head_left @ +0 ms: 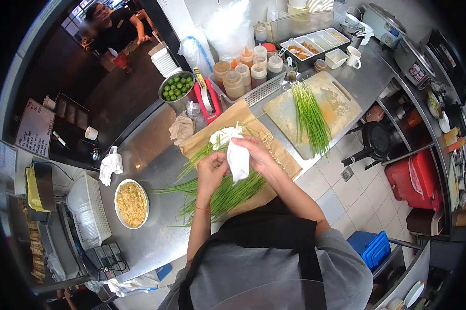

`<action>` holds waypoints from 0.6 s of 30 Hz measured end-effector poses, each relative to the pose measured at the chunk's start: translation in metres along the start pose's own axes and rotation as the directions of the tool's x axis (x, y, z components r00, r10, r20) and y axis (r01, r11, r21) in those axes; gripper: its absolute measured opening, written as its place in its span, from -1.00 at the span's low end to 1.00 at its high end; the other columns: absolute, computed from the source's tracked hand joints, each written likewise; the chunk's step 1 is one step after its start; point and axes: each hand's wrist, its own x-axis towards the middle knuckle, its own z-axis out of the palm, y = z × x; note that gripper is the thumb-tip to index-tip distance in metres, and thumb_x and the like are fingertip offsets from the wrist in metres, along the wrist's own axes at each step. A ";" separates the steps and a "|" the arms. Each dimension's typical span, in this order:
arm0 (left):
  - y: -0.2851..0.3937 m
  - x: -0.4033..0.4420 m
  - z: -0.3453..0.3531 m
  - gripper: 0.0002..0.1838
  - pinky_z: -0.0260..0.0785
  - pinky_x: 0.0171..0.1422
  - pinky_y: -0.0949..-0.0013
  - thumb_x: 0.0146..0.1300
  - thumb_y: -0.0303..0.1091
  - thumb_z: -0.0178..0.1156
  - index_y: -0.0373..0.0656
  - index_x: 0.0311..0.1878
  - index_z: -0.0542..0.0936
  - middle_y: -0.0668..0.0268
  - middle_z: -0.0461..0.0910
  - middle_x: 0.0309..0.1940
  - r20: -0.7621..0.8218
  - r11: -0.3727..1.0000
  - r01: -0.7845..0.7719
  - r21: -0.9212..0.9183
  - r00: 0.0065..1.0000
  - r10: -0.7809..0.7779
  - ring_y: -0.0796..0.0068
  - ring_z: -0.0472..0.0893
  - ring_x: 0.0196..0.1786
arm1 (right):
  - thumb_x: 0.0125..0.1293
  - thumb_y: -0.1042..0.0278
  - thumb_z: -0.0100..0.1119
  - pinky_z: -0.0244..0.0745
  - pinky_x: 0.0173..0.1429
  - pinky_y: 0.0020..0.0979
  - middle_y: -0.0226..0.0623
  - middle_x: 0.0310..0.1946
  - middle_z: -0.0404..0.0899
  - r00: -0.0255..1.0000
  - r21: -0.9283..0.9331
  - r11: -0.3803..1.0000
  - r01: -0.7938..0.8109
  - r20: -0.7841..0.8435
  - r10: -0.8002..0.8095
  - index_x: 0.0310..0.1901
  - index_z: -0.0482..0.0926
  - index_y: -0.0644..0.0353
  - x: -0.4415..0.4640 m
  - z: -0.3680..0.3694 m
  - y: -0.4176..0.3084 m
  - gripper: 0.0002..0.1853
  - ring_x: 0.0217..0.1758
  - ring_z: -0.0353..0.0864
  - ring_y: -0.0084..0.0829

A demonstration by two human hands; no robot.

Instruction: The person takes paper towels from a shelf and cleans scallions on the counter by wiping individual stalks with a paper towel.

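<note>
My right hand (258, 153) is closed on a white cloth or tissue (238, 161), which hangs down between my two hands. Close beside it, my left hand (212, 170) has its fingers pinched together; what they hold, if anything, is too small to make out. Beneath both hands lie loose long green stalks (227, 195), partly on brown paper (274, 178) and partly on the steel counter. Another white piece lies above my hands, at the top of the stalks. A neat bunch of green stalks (311, 119) rests on a cutting board (341, 106) to the right.
A bowl of yellow grainy food (131, 204) stands at left on the counter (160, 237). Behind are a pot of green limes (177, 88), a red tape dispenser (208, 99) and sauce bottles (234, 84). A person (114, 26) is beyond the dark ledge.
</note>
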 end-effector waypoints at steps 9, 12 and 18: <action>0.015 -0.006 -0.011 -0.89 0.36 -0.48 0.56 0.14 -0.43 0.19 -0.28 -0.32 0.58 0.36 0.51 -0.57 0.131 0.915 0.227 -0.333 0.972 -0.193 0.65 0.44 -0.55 | 0.19 0.26 0.20 0.55 -0.27 -0.44 -0.28 -0.40 0.59 0.995 0.180 0.979 0.099 -0.029 -0.096 -0.25 0.50 0.23 0.015 -0.026 -0.026 -0.78 -0.38 0.60 -0.45; 0.014 -0.003 -0.013 -0.88 0.37 -0.48 0.57 0.15 -0.42 0.20 -0.28 -0.31 0.59 0.37 0.52 -0.56 0.107 0.899 0.224 -0.377 0.974 -0.197 0.65 0.45 -0.54 | 0.17 0.25 0.23 0.55 -0.31 -0.44 -0.27 -0.41 0.60 0.999 0.005 0.999 -0.034 0.030 0.034 -0.24 0.53 0.30 -0.007 -0.010 -0.009 -0.73 -0.41 0.61 -0.45; 0.001 0.000 -0.009 -0.89 0.36 -0.48 0.55 0.17 -0.43 0.18 -0.29 -0.33 0.56 0.35 0.52 -0.55 0.102 0.931 0.168 -0.325 0.985 -0.142 0.64 0.45 -0.55 | 0.11 0.31 0.29 0.53 -0.33 -0.45 -0.29 -0.41 0.59 0.996 -0.075 0.996 -0.051 0.071 0.056 -0.20 0.52 0.32 -0.011 0.003 0.002 -0.71 -0.43 0.60 -0.49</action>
